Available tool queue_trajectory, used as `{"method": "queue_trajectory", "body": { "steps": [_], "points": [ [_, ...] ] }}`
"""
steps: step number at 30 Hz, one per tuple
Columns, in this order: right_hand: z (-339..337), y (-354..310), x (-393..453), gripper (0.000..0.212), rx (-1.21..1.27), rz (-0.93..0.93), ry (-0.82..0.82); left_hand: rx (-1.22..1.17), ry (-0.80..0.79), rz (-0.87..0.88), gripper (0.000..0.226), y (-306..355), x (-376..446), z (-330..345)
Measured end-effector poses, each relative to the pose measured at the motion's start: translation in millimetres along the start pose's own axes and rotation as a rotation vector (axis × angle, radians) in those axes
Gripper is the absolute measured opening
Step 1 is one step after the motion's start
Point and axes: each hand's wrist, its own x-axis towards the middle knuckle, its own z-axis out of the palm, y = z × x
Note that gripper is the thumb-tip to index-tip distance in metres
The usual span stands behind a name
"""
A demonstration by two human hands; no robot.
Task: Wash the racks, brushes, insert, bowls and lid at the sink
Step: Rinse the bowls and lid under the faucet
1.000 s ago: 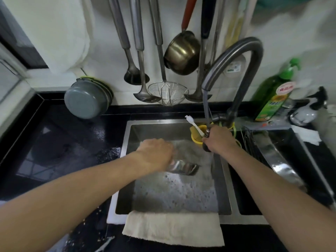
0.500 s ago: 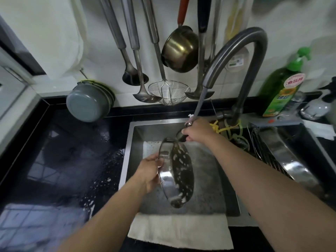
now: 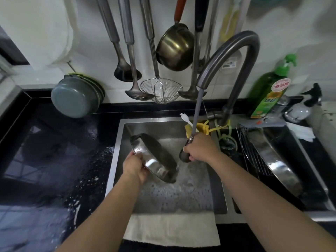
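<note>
Left hand (image 3: pixel 134 165) grips the rim of a steel bowl (image 3: pixel 154 158), tilted on edge over the sink (image 3: pixel 118 151). Right hand (image 3: pixel 201 149) holds the pull-out spray head (image 3: pixel 184 155), grey hose (image 3: pixel 197 113) running up to the faucet spout (image 3: pixel 234 46). Foamy water on sink floor. White cloth (image 3: pixel 171 228) draped over front edge. Wire rack (image 3: pixel 254 153) in right basin.

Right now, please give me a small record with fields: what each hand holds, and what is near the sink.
left hand: grips the rim of a tilted steel pan above the sink
right hand: holds the pull-out sprayer head, its hose coming from the faucet
front edge: white cloth
right side: green soap bottle
</note>
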Motion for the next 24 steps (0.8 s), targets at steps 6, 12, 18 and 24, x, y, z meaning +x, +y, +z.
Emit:
{"method": "queue_trajectory", "body": {
  "steps": [6,12,18,24],
  "points": [
    [1,-8,-8,0.014,0.172,0.054,-0.151,-0.068,0.003,-0.068,0.026,-5,4,-9],
    [31,-64,0,0.018,0.451,-0.038,-0.147,0.01,-0.084,-0.069,0.02,-23,-9,-6],
    [24,-61,37,0.015,0.295,-0.06,0.037,-0.022,-0.149,-0.069,0.024,-26,-13,-11],
    [8,-27,31,0.024,0.078,-0.006,0.081,-0.061,-0.13,-0.043,0.03,-17,-14,-11]
  ]
}}
